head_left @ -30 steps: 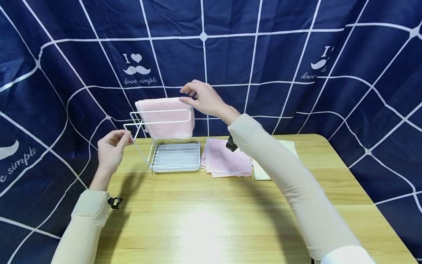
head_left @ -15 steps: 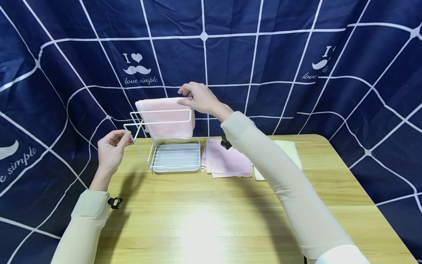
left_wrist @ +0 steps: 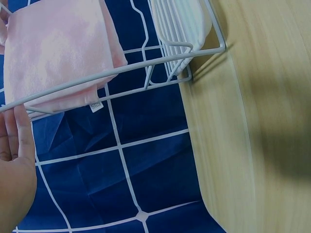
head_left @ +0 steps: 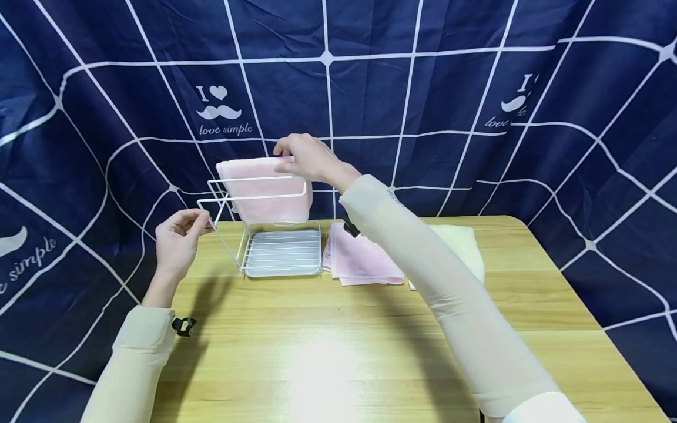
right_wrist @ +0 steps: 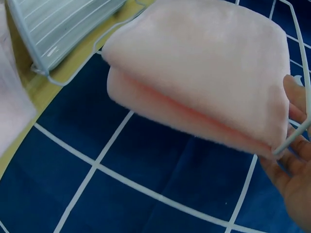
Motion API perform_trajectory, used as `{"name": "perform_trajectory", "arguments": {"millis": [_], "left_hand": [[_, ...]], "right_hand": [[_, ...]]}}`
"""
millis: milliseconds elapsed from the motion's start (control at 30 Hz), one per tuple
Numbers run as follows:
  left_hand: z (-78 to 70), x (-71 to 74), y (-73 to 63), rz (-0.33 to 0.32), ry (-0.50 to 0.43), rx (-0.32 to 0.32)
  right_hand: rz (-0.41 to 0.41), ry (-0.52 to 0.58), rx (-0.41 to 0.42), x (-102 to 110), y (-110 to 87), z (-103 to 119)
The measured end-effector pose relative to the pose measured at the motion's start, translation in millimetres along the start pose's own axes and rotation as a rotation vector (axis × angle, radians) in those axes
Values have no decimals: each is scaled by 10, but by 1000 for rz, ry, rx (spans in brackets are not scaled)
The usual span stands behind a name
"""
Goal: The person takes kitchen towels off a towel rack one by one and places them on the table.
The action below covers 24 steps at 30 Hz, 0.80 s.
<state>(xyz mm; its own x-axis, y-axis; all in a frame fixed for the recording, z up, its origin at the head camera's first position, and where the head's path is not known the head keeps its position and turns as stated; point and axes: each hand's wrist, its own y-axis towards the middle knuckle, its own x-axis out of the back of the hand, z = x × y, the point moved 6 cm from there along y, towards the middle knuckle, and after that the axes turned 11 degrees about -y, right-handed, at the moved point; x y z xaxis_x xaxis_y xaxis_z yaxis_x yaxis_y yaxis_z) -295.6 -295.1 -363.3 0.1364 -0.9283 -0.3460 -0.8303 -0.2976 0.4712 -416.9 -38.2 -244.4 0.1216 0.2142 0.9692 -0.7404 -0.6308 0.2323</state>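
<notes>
A white wire rack (head_left: 240, 198) stands toward the back left of the table, and a pink towel (head_left: 264, 207) hangs folded over its upper bar. My left hand (head_left: 178, 238) pinches the rack's front left upright between thumb and fingers. At the towel's top edge, my right hand (head_left: 309, 158) has its thumb in front and its fingers behind, pinching the cloth. In the right wrist view the towel's two layers (right_wrist: 204, 63) hang apart at the bottom, beside the right hand's fingers (right_wrist: 291, 167). A small label (left_wrist: 96, 106) shows at the towel's hem in the left wrist view.
The rack's base holds a pale tray (head_left: 282, 255) under wire bars. Right of it lies a folded pink cloth (head_left: 362, 261), then a pale yellow cloth (head_left: 465, 244) partly hidden by the right forearm. A dark blue checked curtain (head_left: 370, 100) surrounds the wooden table (head_left: 264, 346).
My right hand has slid left along the towel's top edge, from its right corner toward the middle. My left hand stays on the rack, and the rack has not moved.
</notes>
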Motion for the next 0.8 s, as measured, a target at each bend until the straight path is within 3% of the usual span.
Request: {"name": "perform_trajectory", "arguments": {"millis": [367, 800], "left_hand": [[-14, 0, 8, 0, -4, -7], [-4, -13, 6, 1, -1, -2]], "right_hand": [[-6, -109, 42, -25, 130, 187], [-11, -139, 19, -84, 184, 186]]}}
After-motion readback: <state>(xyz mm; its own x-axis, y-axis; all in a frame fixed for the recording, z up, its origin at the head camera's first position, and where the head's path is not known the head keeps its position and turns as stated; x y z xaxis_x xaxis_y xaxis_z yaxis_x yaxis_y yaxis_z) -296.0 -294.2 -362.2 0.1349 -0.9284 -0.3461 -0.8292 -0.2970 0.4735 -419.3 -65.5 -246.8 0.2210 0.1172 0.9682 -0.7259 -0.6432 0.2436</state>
